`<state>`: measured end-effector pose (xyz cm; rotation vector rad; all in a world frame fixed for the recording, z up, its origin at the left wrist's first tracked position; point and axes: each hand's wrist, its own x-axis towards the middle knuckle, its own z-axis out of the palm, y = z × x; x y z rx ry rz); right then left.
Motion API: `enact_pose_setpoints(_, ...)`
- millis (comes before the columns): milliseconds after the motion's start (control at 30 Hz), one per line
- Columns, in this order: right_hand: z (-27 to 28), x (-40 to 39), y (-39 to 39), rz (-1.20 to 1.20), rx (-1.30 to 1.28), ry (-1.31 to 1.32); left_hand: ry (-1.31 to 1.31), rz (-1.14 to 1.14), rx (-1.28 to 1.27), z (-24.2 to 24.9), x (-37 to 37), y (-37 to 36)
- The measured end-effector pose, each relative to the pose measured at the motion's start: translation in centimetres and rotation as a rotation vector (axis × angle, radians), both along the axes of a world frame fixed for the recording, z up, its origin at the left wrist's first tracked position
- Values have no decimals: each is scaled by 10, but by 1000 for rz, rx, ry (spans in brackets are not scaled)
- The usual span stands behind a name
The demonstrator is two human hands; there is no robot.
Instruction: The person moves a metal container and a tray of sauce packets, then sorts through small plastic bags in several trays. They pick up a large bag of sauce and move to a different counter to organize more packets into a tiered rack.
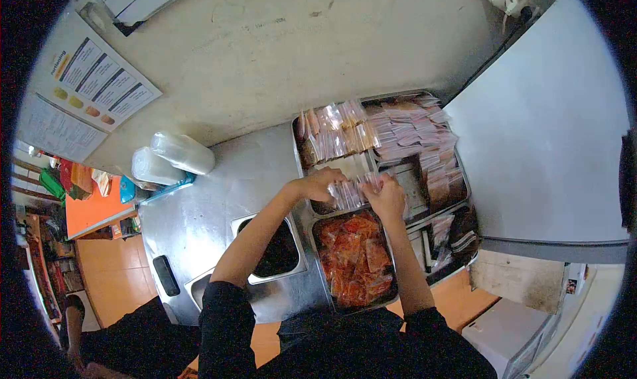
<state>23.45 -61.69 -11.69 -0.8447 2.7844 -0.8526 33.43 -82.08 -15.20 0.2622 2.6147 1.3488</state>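
Note:
A short row of small clear plastic sachets (348, 194) stands in the near part of a metal tray (350, 165). My left hand (323, 184) is curled against the row's left end. At its right end, the thumb and fingers of my right hand (387, 196) are closed on the sachets. Behind both hands, upright packets with brownish contents (332, 135) fill the back of the same tray. Just below my hands lies a pan heaped with clear packets of red-orange filling (355, 259). My fingertips are partly hidden by the plastic.
More packed sachets (411, 132) fill a tray on the right, beside a large pale appliance (531, 133). On the steel counter (199, 226) are stacked clear plastic containers (180, 152), a phone (166, 275) and a sunken pan with dark contents (277, 250). Another person's arm (73, 329) shows lower left.

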Motion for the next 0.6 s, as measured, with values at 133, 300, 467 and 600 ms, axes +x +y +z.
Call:
enact_pose_setpoints(133,-4,9,2,-1,-15,38,85,-32,-374,22,6,-4)
enact_pose_setpoints(300,-16,8,-6,-43,77,-6,55,-77,-56,9,-5,0)
enact_pose_setpoints(467,-7,16,-9,32,140,-32,-67,109,73,9,7,4)
enact_pose_setpoints(600,-4,17,-11,-4,70,-22,153,38,74,10,12,-3)
